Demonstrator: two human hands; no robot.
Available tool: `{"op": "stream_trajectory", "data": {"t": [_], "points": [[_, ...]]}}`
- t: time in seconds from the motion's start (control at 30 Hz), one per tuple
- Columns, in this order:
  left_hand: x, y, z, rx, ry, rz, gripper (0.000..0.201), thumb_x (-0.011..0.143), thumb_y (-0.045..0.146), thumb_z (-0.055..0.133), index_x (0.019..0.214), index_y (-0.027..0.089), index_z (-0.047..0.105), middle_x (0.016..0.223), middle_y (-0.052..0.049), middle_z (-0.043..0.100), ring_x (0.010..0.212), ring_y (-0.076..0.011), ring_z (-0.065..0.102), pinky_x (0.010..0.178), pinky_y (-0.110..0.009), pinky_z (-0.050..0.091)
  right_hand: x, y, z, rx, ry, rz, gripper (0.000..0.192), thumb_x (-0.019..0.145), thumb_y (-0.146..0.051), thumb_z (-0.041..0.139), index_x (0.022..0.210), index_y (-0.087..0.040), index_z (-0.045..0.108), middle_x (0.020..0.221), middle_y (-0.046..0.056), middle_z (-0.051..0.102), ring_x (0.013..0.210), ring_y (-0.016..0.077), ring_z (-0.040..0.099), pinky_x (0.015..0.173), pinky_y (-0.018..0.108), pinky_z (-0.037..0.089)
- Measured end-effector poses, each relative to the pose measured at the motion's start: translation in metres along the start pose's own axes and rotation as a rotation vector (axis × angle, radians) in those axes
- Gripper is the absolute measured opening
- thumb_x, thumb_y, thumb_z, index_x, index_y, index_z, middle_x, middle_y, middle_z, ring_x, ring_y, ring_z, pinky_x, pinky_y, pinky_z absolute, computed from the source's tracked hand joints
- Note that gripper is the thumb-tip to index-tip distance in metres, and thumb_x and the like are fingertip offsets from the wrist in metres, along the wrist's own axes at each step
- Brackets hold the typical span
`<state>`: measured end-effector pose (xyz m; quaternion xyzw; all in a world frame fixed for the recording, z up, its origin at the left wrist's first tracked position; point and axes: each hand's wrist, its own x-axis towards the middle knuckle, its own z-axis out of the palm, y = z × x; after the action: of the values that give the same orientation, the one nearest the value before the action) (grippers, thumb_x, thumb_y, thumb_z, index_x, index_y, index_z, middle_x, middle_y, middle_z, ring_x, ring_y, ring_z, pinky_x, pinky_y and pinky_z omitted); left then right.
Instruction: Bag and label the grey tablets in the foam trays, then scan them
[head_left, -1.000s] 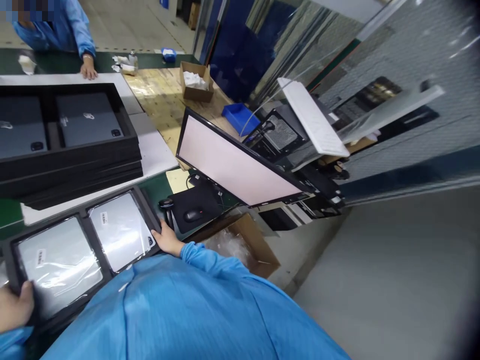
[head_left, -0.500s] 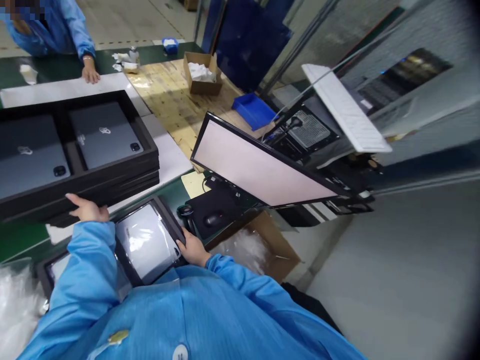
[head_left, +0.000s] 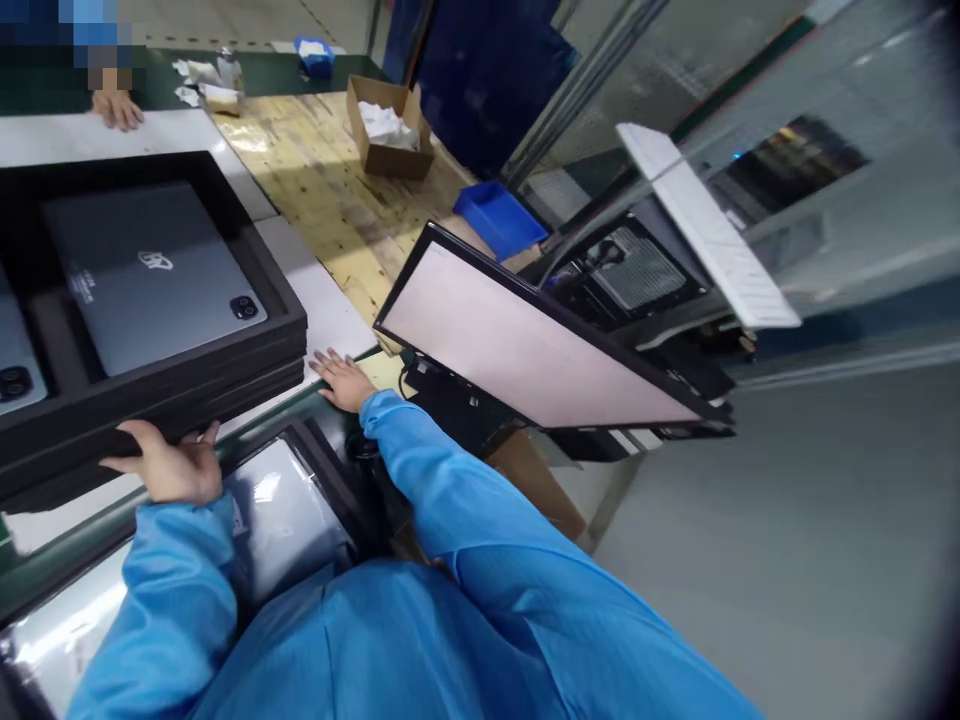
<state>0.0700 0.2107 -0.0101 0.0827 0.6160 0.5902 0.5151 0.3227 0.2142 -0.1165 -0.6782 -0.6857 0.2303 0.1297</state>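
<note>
Two hands work at a stack of black trays: the left hand curls under its near edge, the right hand lies open and flat beside its corner, holding nothing. The top tray's grey tablet bears a logo too small to read

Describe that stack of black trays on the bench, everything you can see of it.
The stack of black trays looks like matte dark foam or plastic, several thin layers piled flat on a white sheet. The top tray has rectangular pockets; one holds a grey tablet lying back up, logo and corner camera showing, and another tablet shows partly at the picture's edge. The left hand grips its near edge from below; the right hand lies flat by its right corner.
</note>
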Motion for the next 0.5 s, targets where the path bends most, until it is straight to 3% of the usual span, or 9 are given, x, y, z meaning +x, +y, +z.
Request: {"op": "stream_trajectory", "data": {"t": [0.07, 0.17, 0.3, 0.43, 0.5], "points": [[0.002, -0.008, -0.006, -0.019, -0.023, 0.029, 0.098, 0.107, 0.044, 0.051, 0.159, 0.04, -0.033, 0.178, -0.005, 0.004, 0.147, -0.026, 0.048, 0.111, -0.049, 0.057, -0.003, 0.01, 0.01, -0.01, -0.046, -0.081, 0.055, 0.098, -0.025, 0.052, 0.151, -0.011, 0.056, 0.166, 0.017, 0.043, 0.16, 0.0244, 0.025, 0.126, 0.055, 0.024], [0.002, -0.016, -0.01, -0.03, -0.005, 0.022, 0.097, 0.108, 0.043, 0.051, 0.159, 0.044, -0.031, 0.177, -0.009, 0.004, 0.146, -0.0276, 0.05, 0.109, -0.055, 0.056, -0.007, 0.025, 0.022, -0.075, -0.072, -0.193, 0.059, 0.101, -0.029, 0.054, 0.158, -0.016, 0.05, 0.17, 0.015, 0.038, 0.163, 0.0265, 0.021, 0.13, 0.052, 0.016], [-0.001, -0.021, -0.006, -0.119, 0.042, 0.057, 0.106, 0.103, 0.043, 0.061, 0.159, 0.046, -0.029, 0.176, -0.014, 0.009, 0.14, -0.0308, 0.056, 0.103, -0.056, 0.059, -0.002, 0.038, 0.034, -0.168, -0.083, -0.24, 0.063, 0.102, -0.032, 0.051, 0.163, -0.019, 0.044, 0.174, 0.011, 0.03, 0.164, 0.0287, 0.016, 0.131, 0.053, 0.014], [0.005, -0.02, 0.001, -0.168, 0.125, 0.088, 0.109, 0.099, 0.04, 0.067, 0.159, 0.055, -0.022, 0.174, -0.008, 0.02, 0.137, -0.0291, 0.058, 0.104, -0.057, 0.058, -0.001, 0.044, 0.04, -0.203, -0.114, -0.247, 0.067, 0.101, -0.035, 0.052, 0.165, -0.02, 0.041, 0.176, 0.009, 0.026, 0.164, 0.0308, 0.015, 0.131, 0.055, 0.015], [0.016, -0.015, 0.009, -0.177, 0.118, 0.109, 0.107, 0.101, 0.035, 0.065, 0.159, 0.054, -0.023, 0.174, -0.007, 0.021, 0.14, -0.0273, 0.056, 0.104, -0.054, 0.059, -0.001, 0.046, 0.041, -0.211, -0.119, -0.25, 0.068, 0.101, -0.036, 0.052, 0.165, -0.02, 0.04, 0.176, 0.009, 0.025, 0.164, 0.031, 0.014, 0.131, 0.055, 0.016]]}}
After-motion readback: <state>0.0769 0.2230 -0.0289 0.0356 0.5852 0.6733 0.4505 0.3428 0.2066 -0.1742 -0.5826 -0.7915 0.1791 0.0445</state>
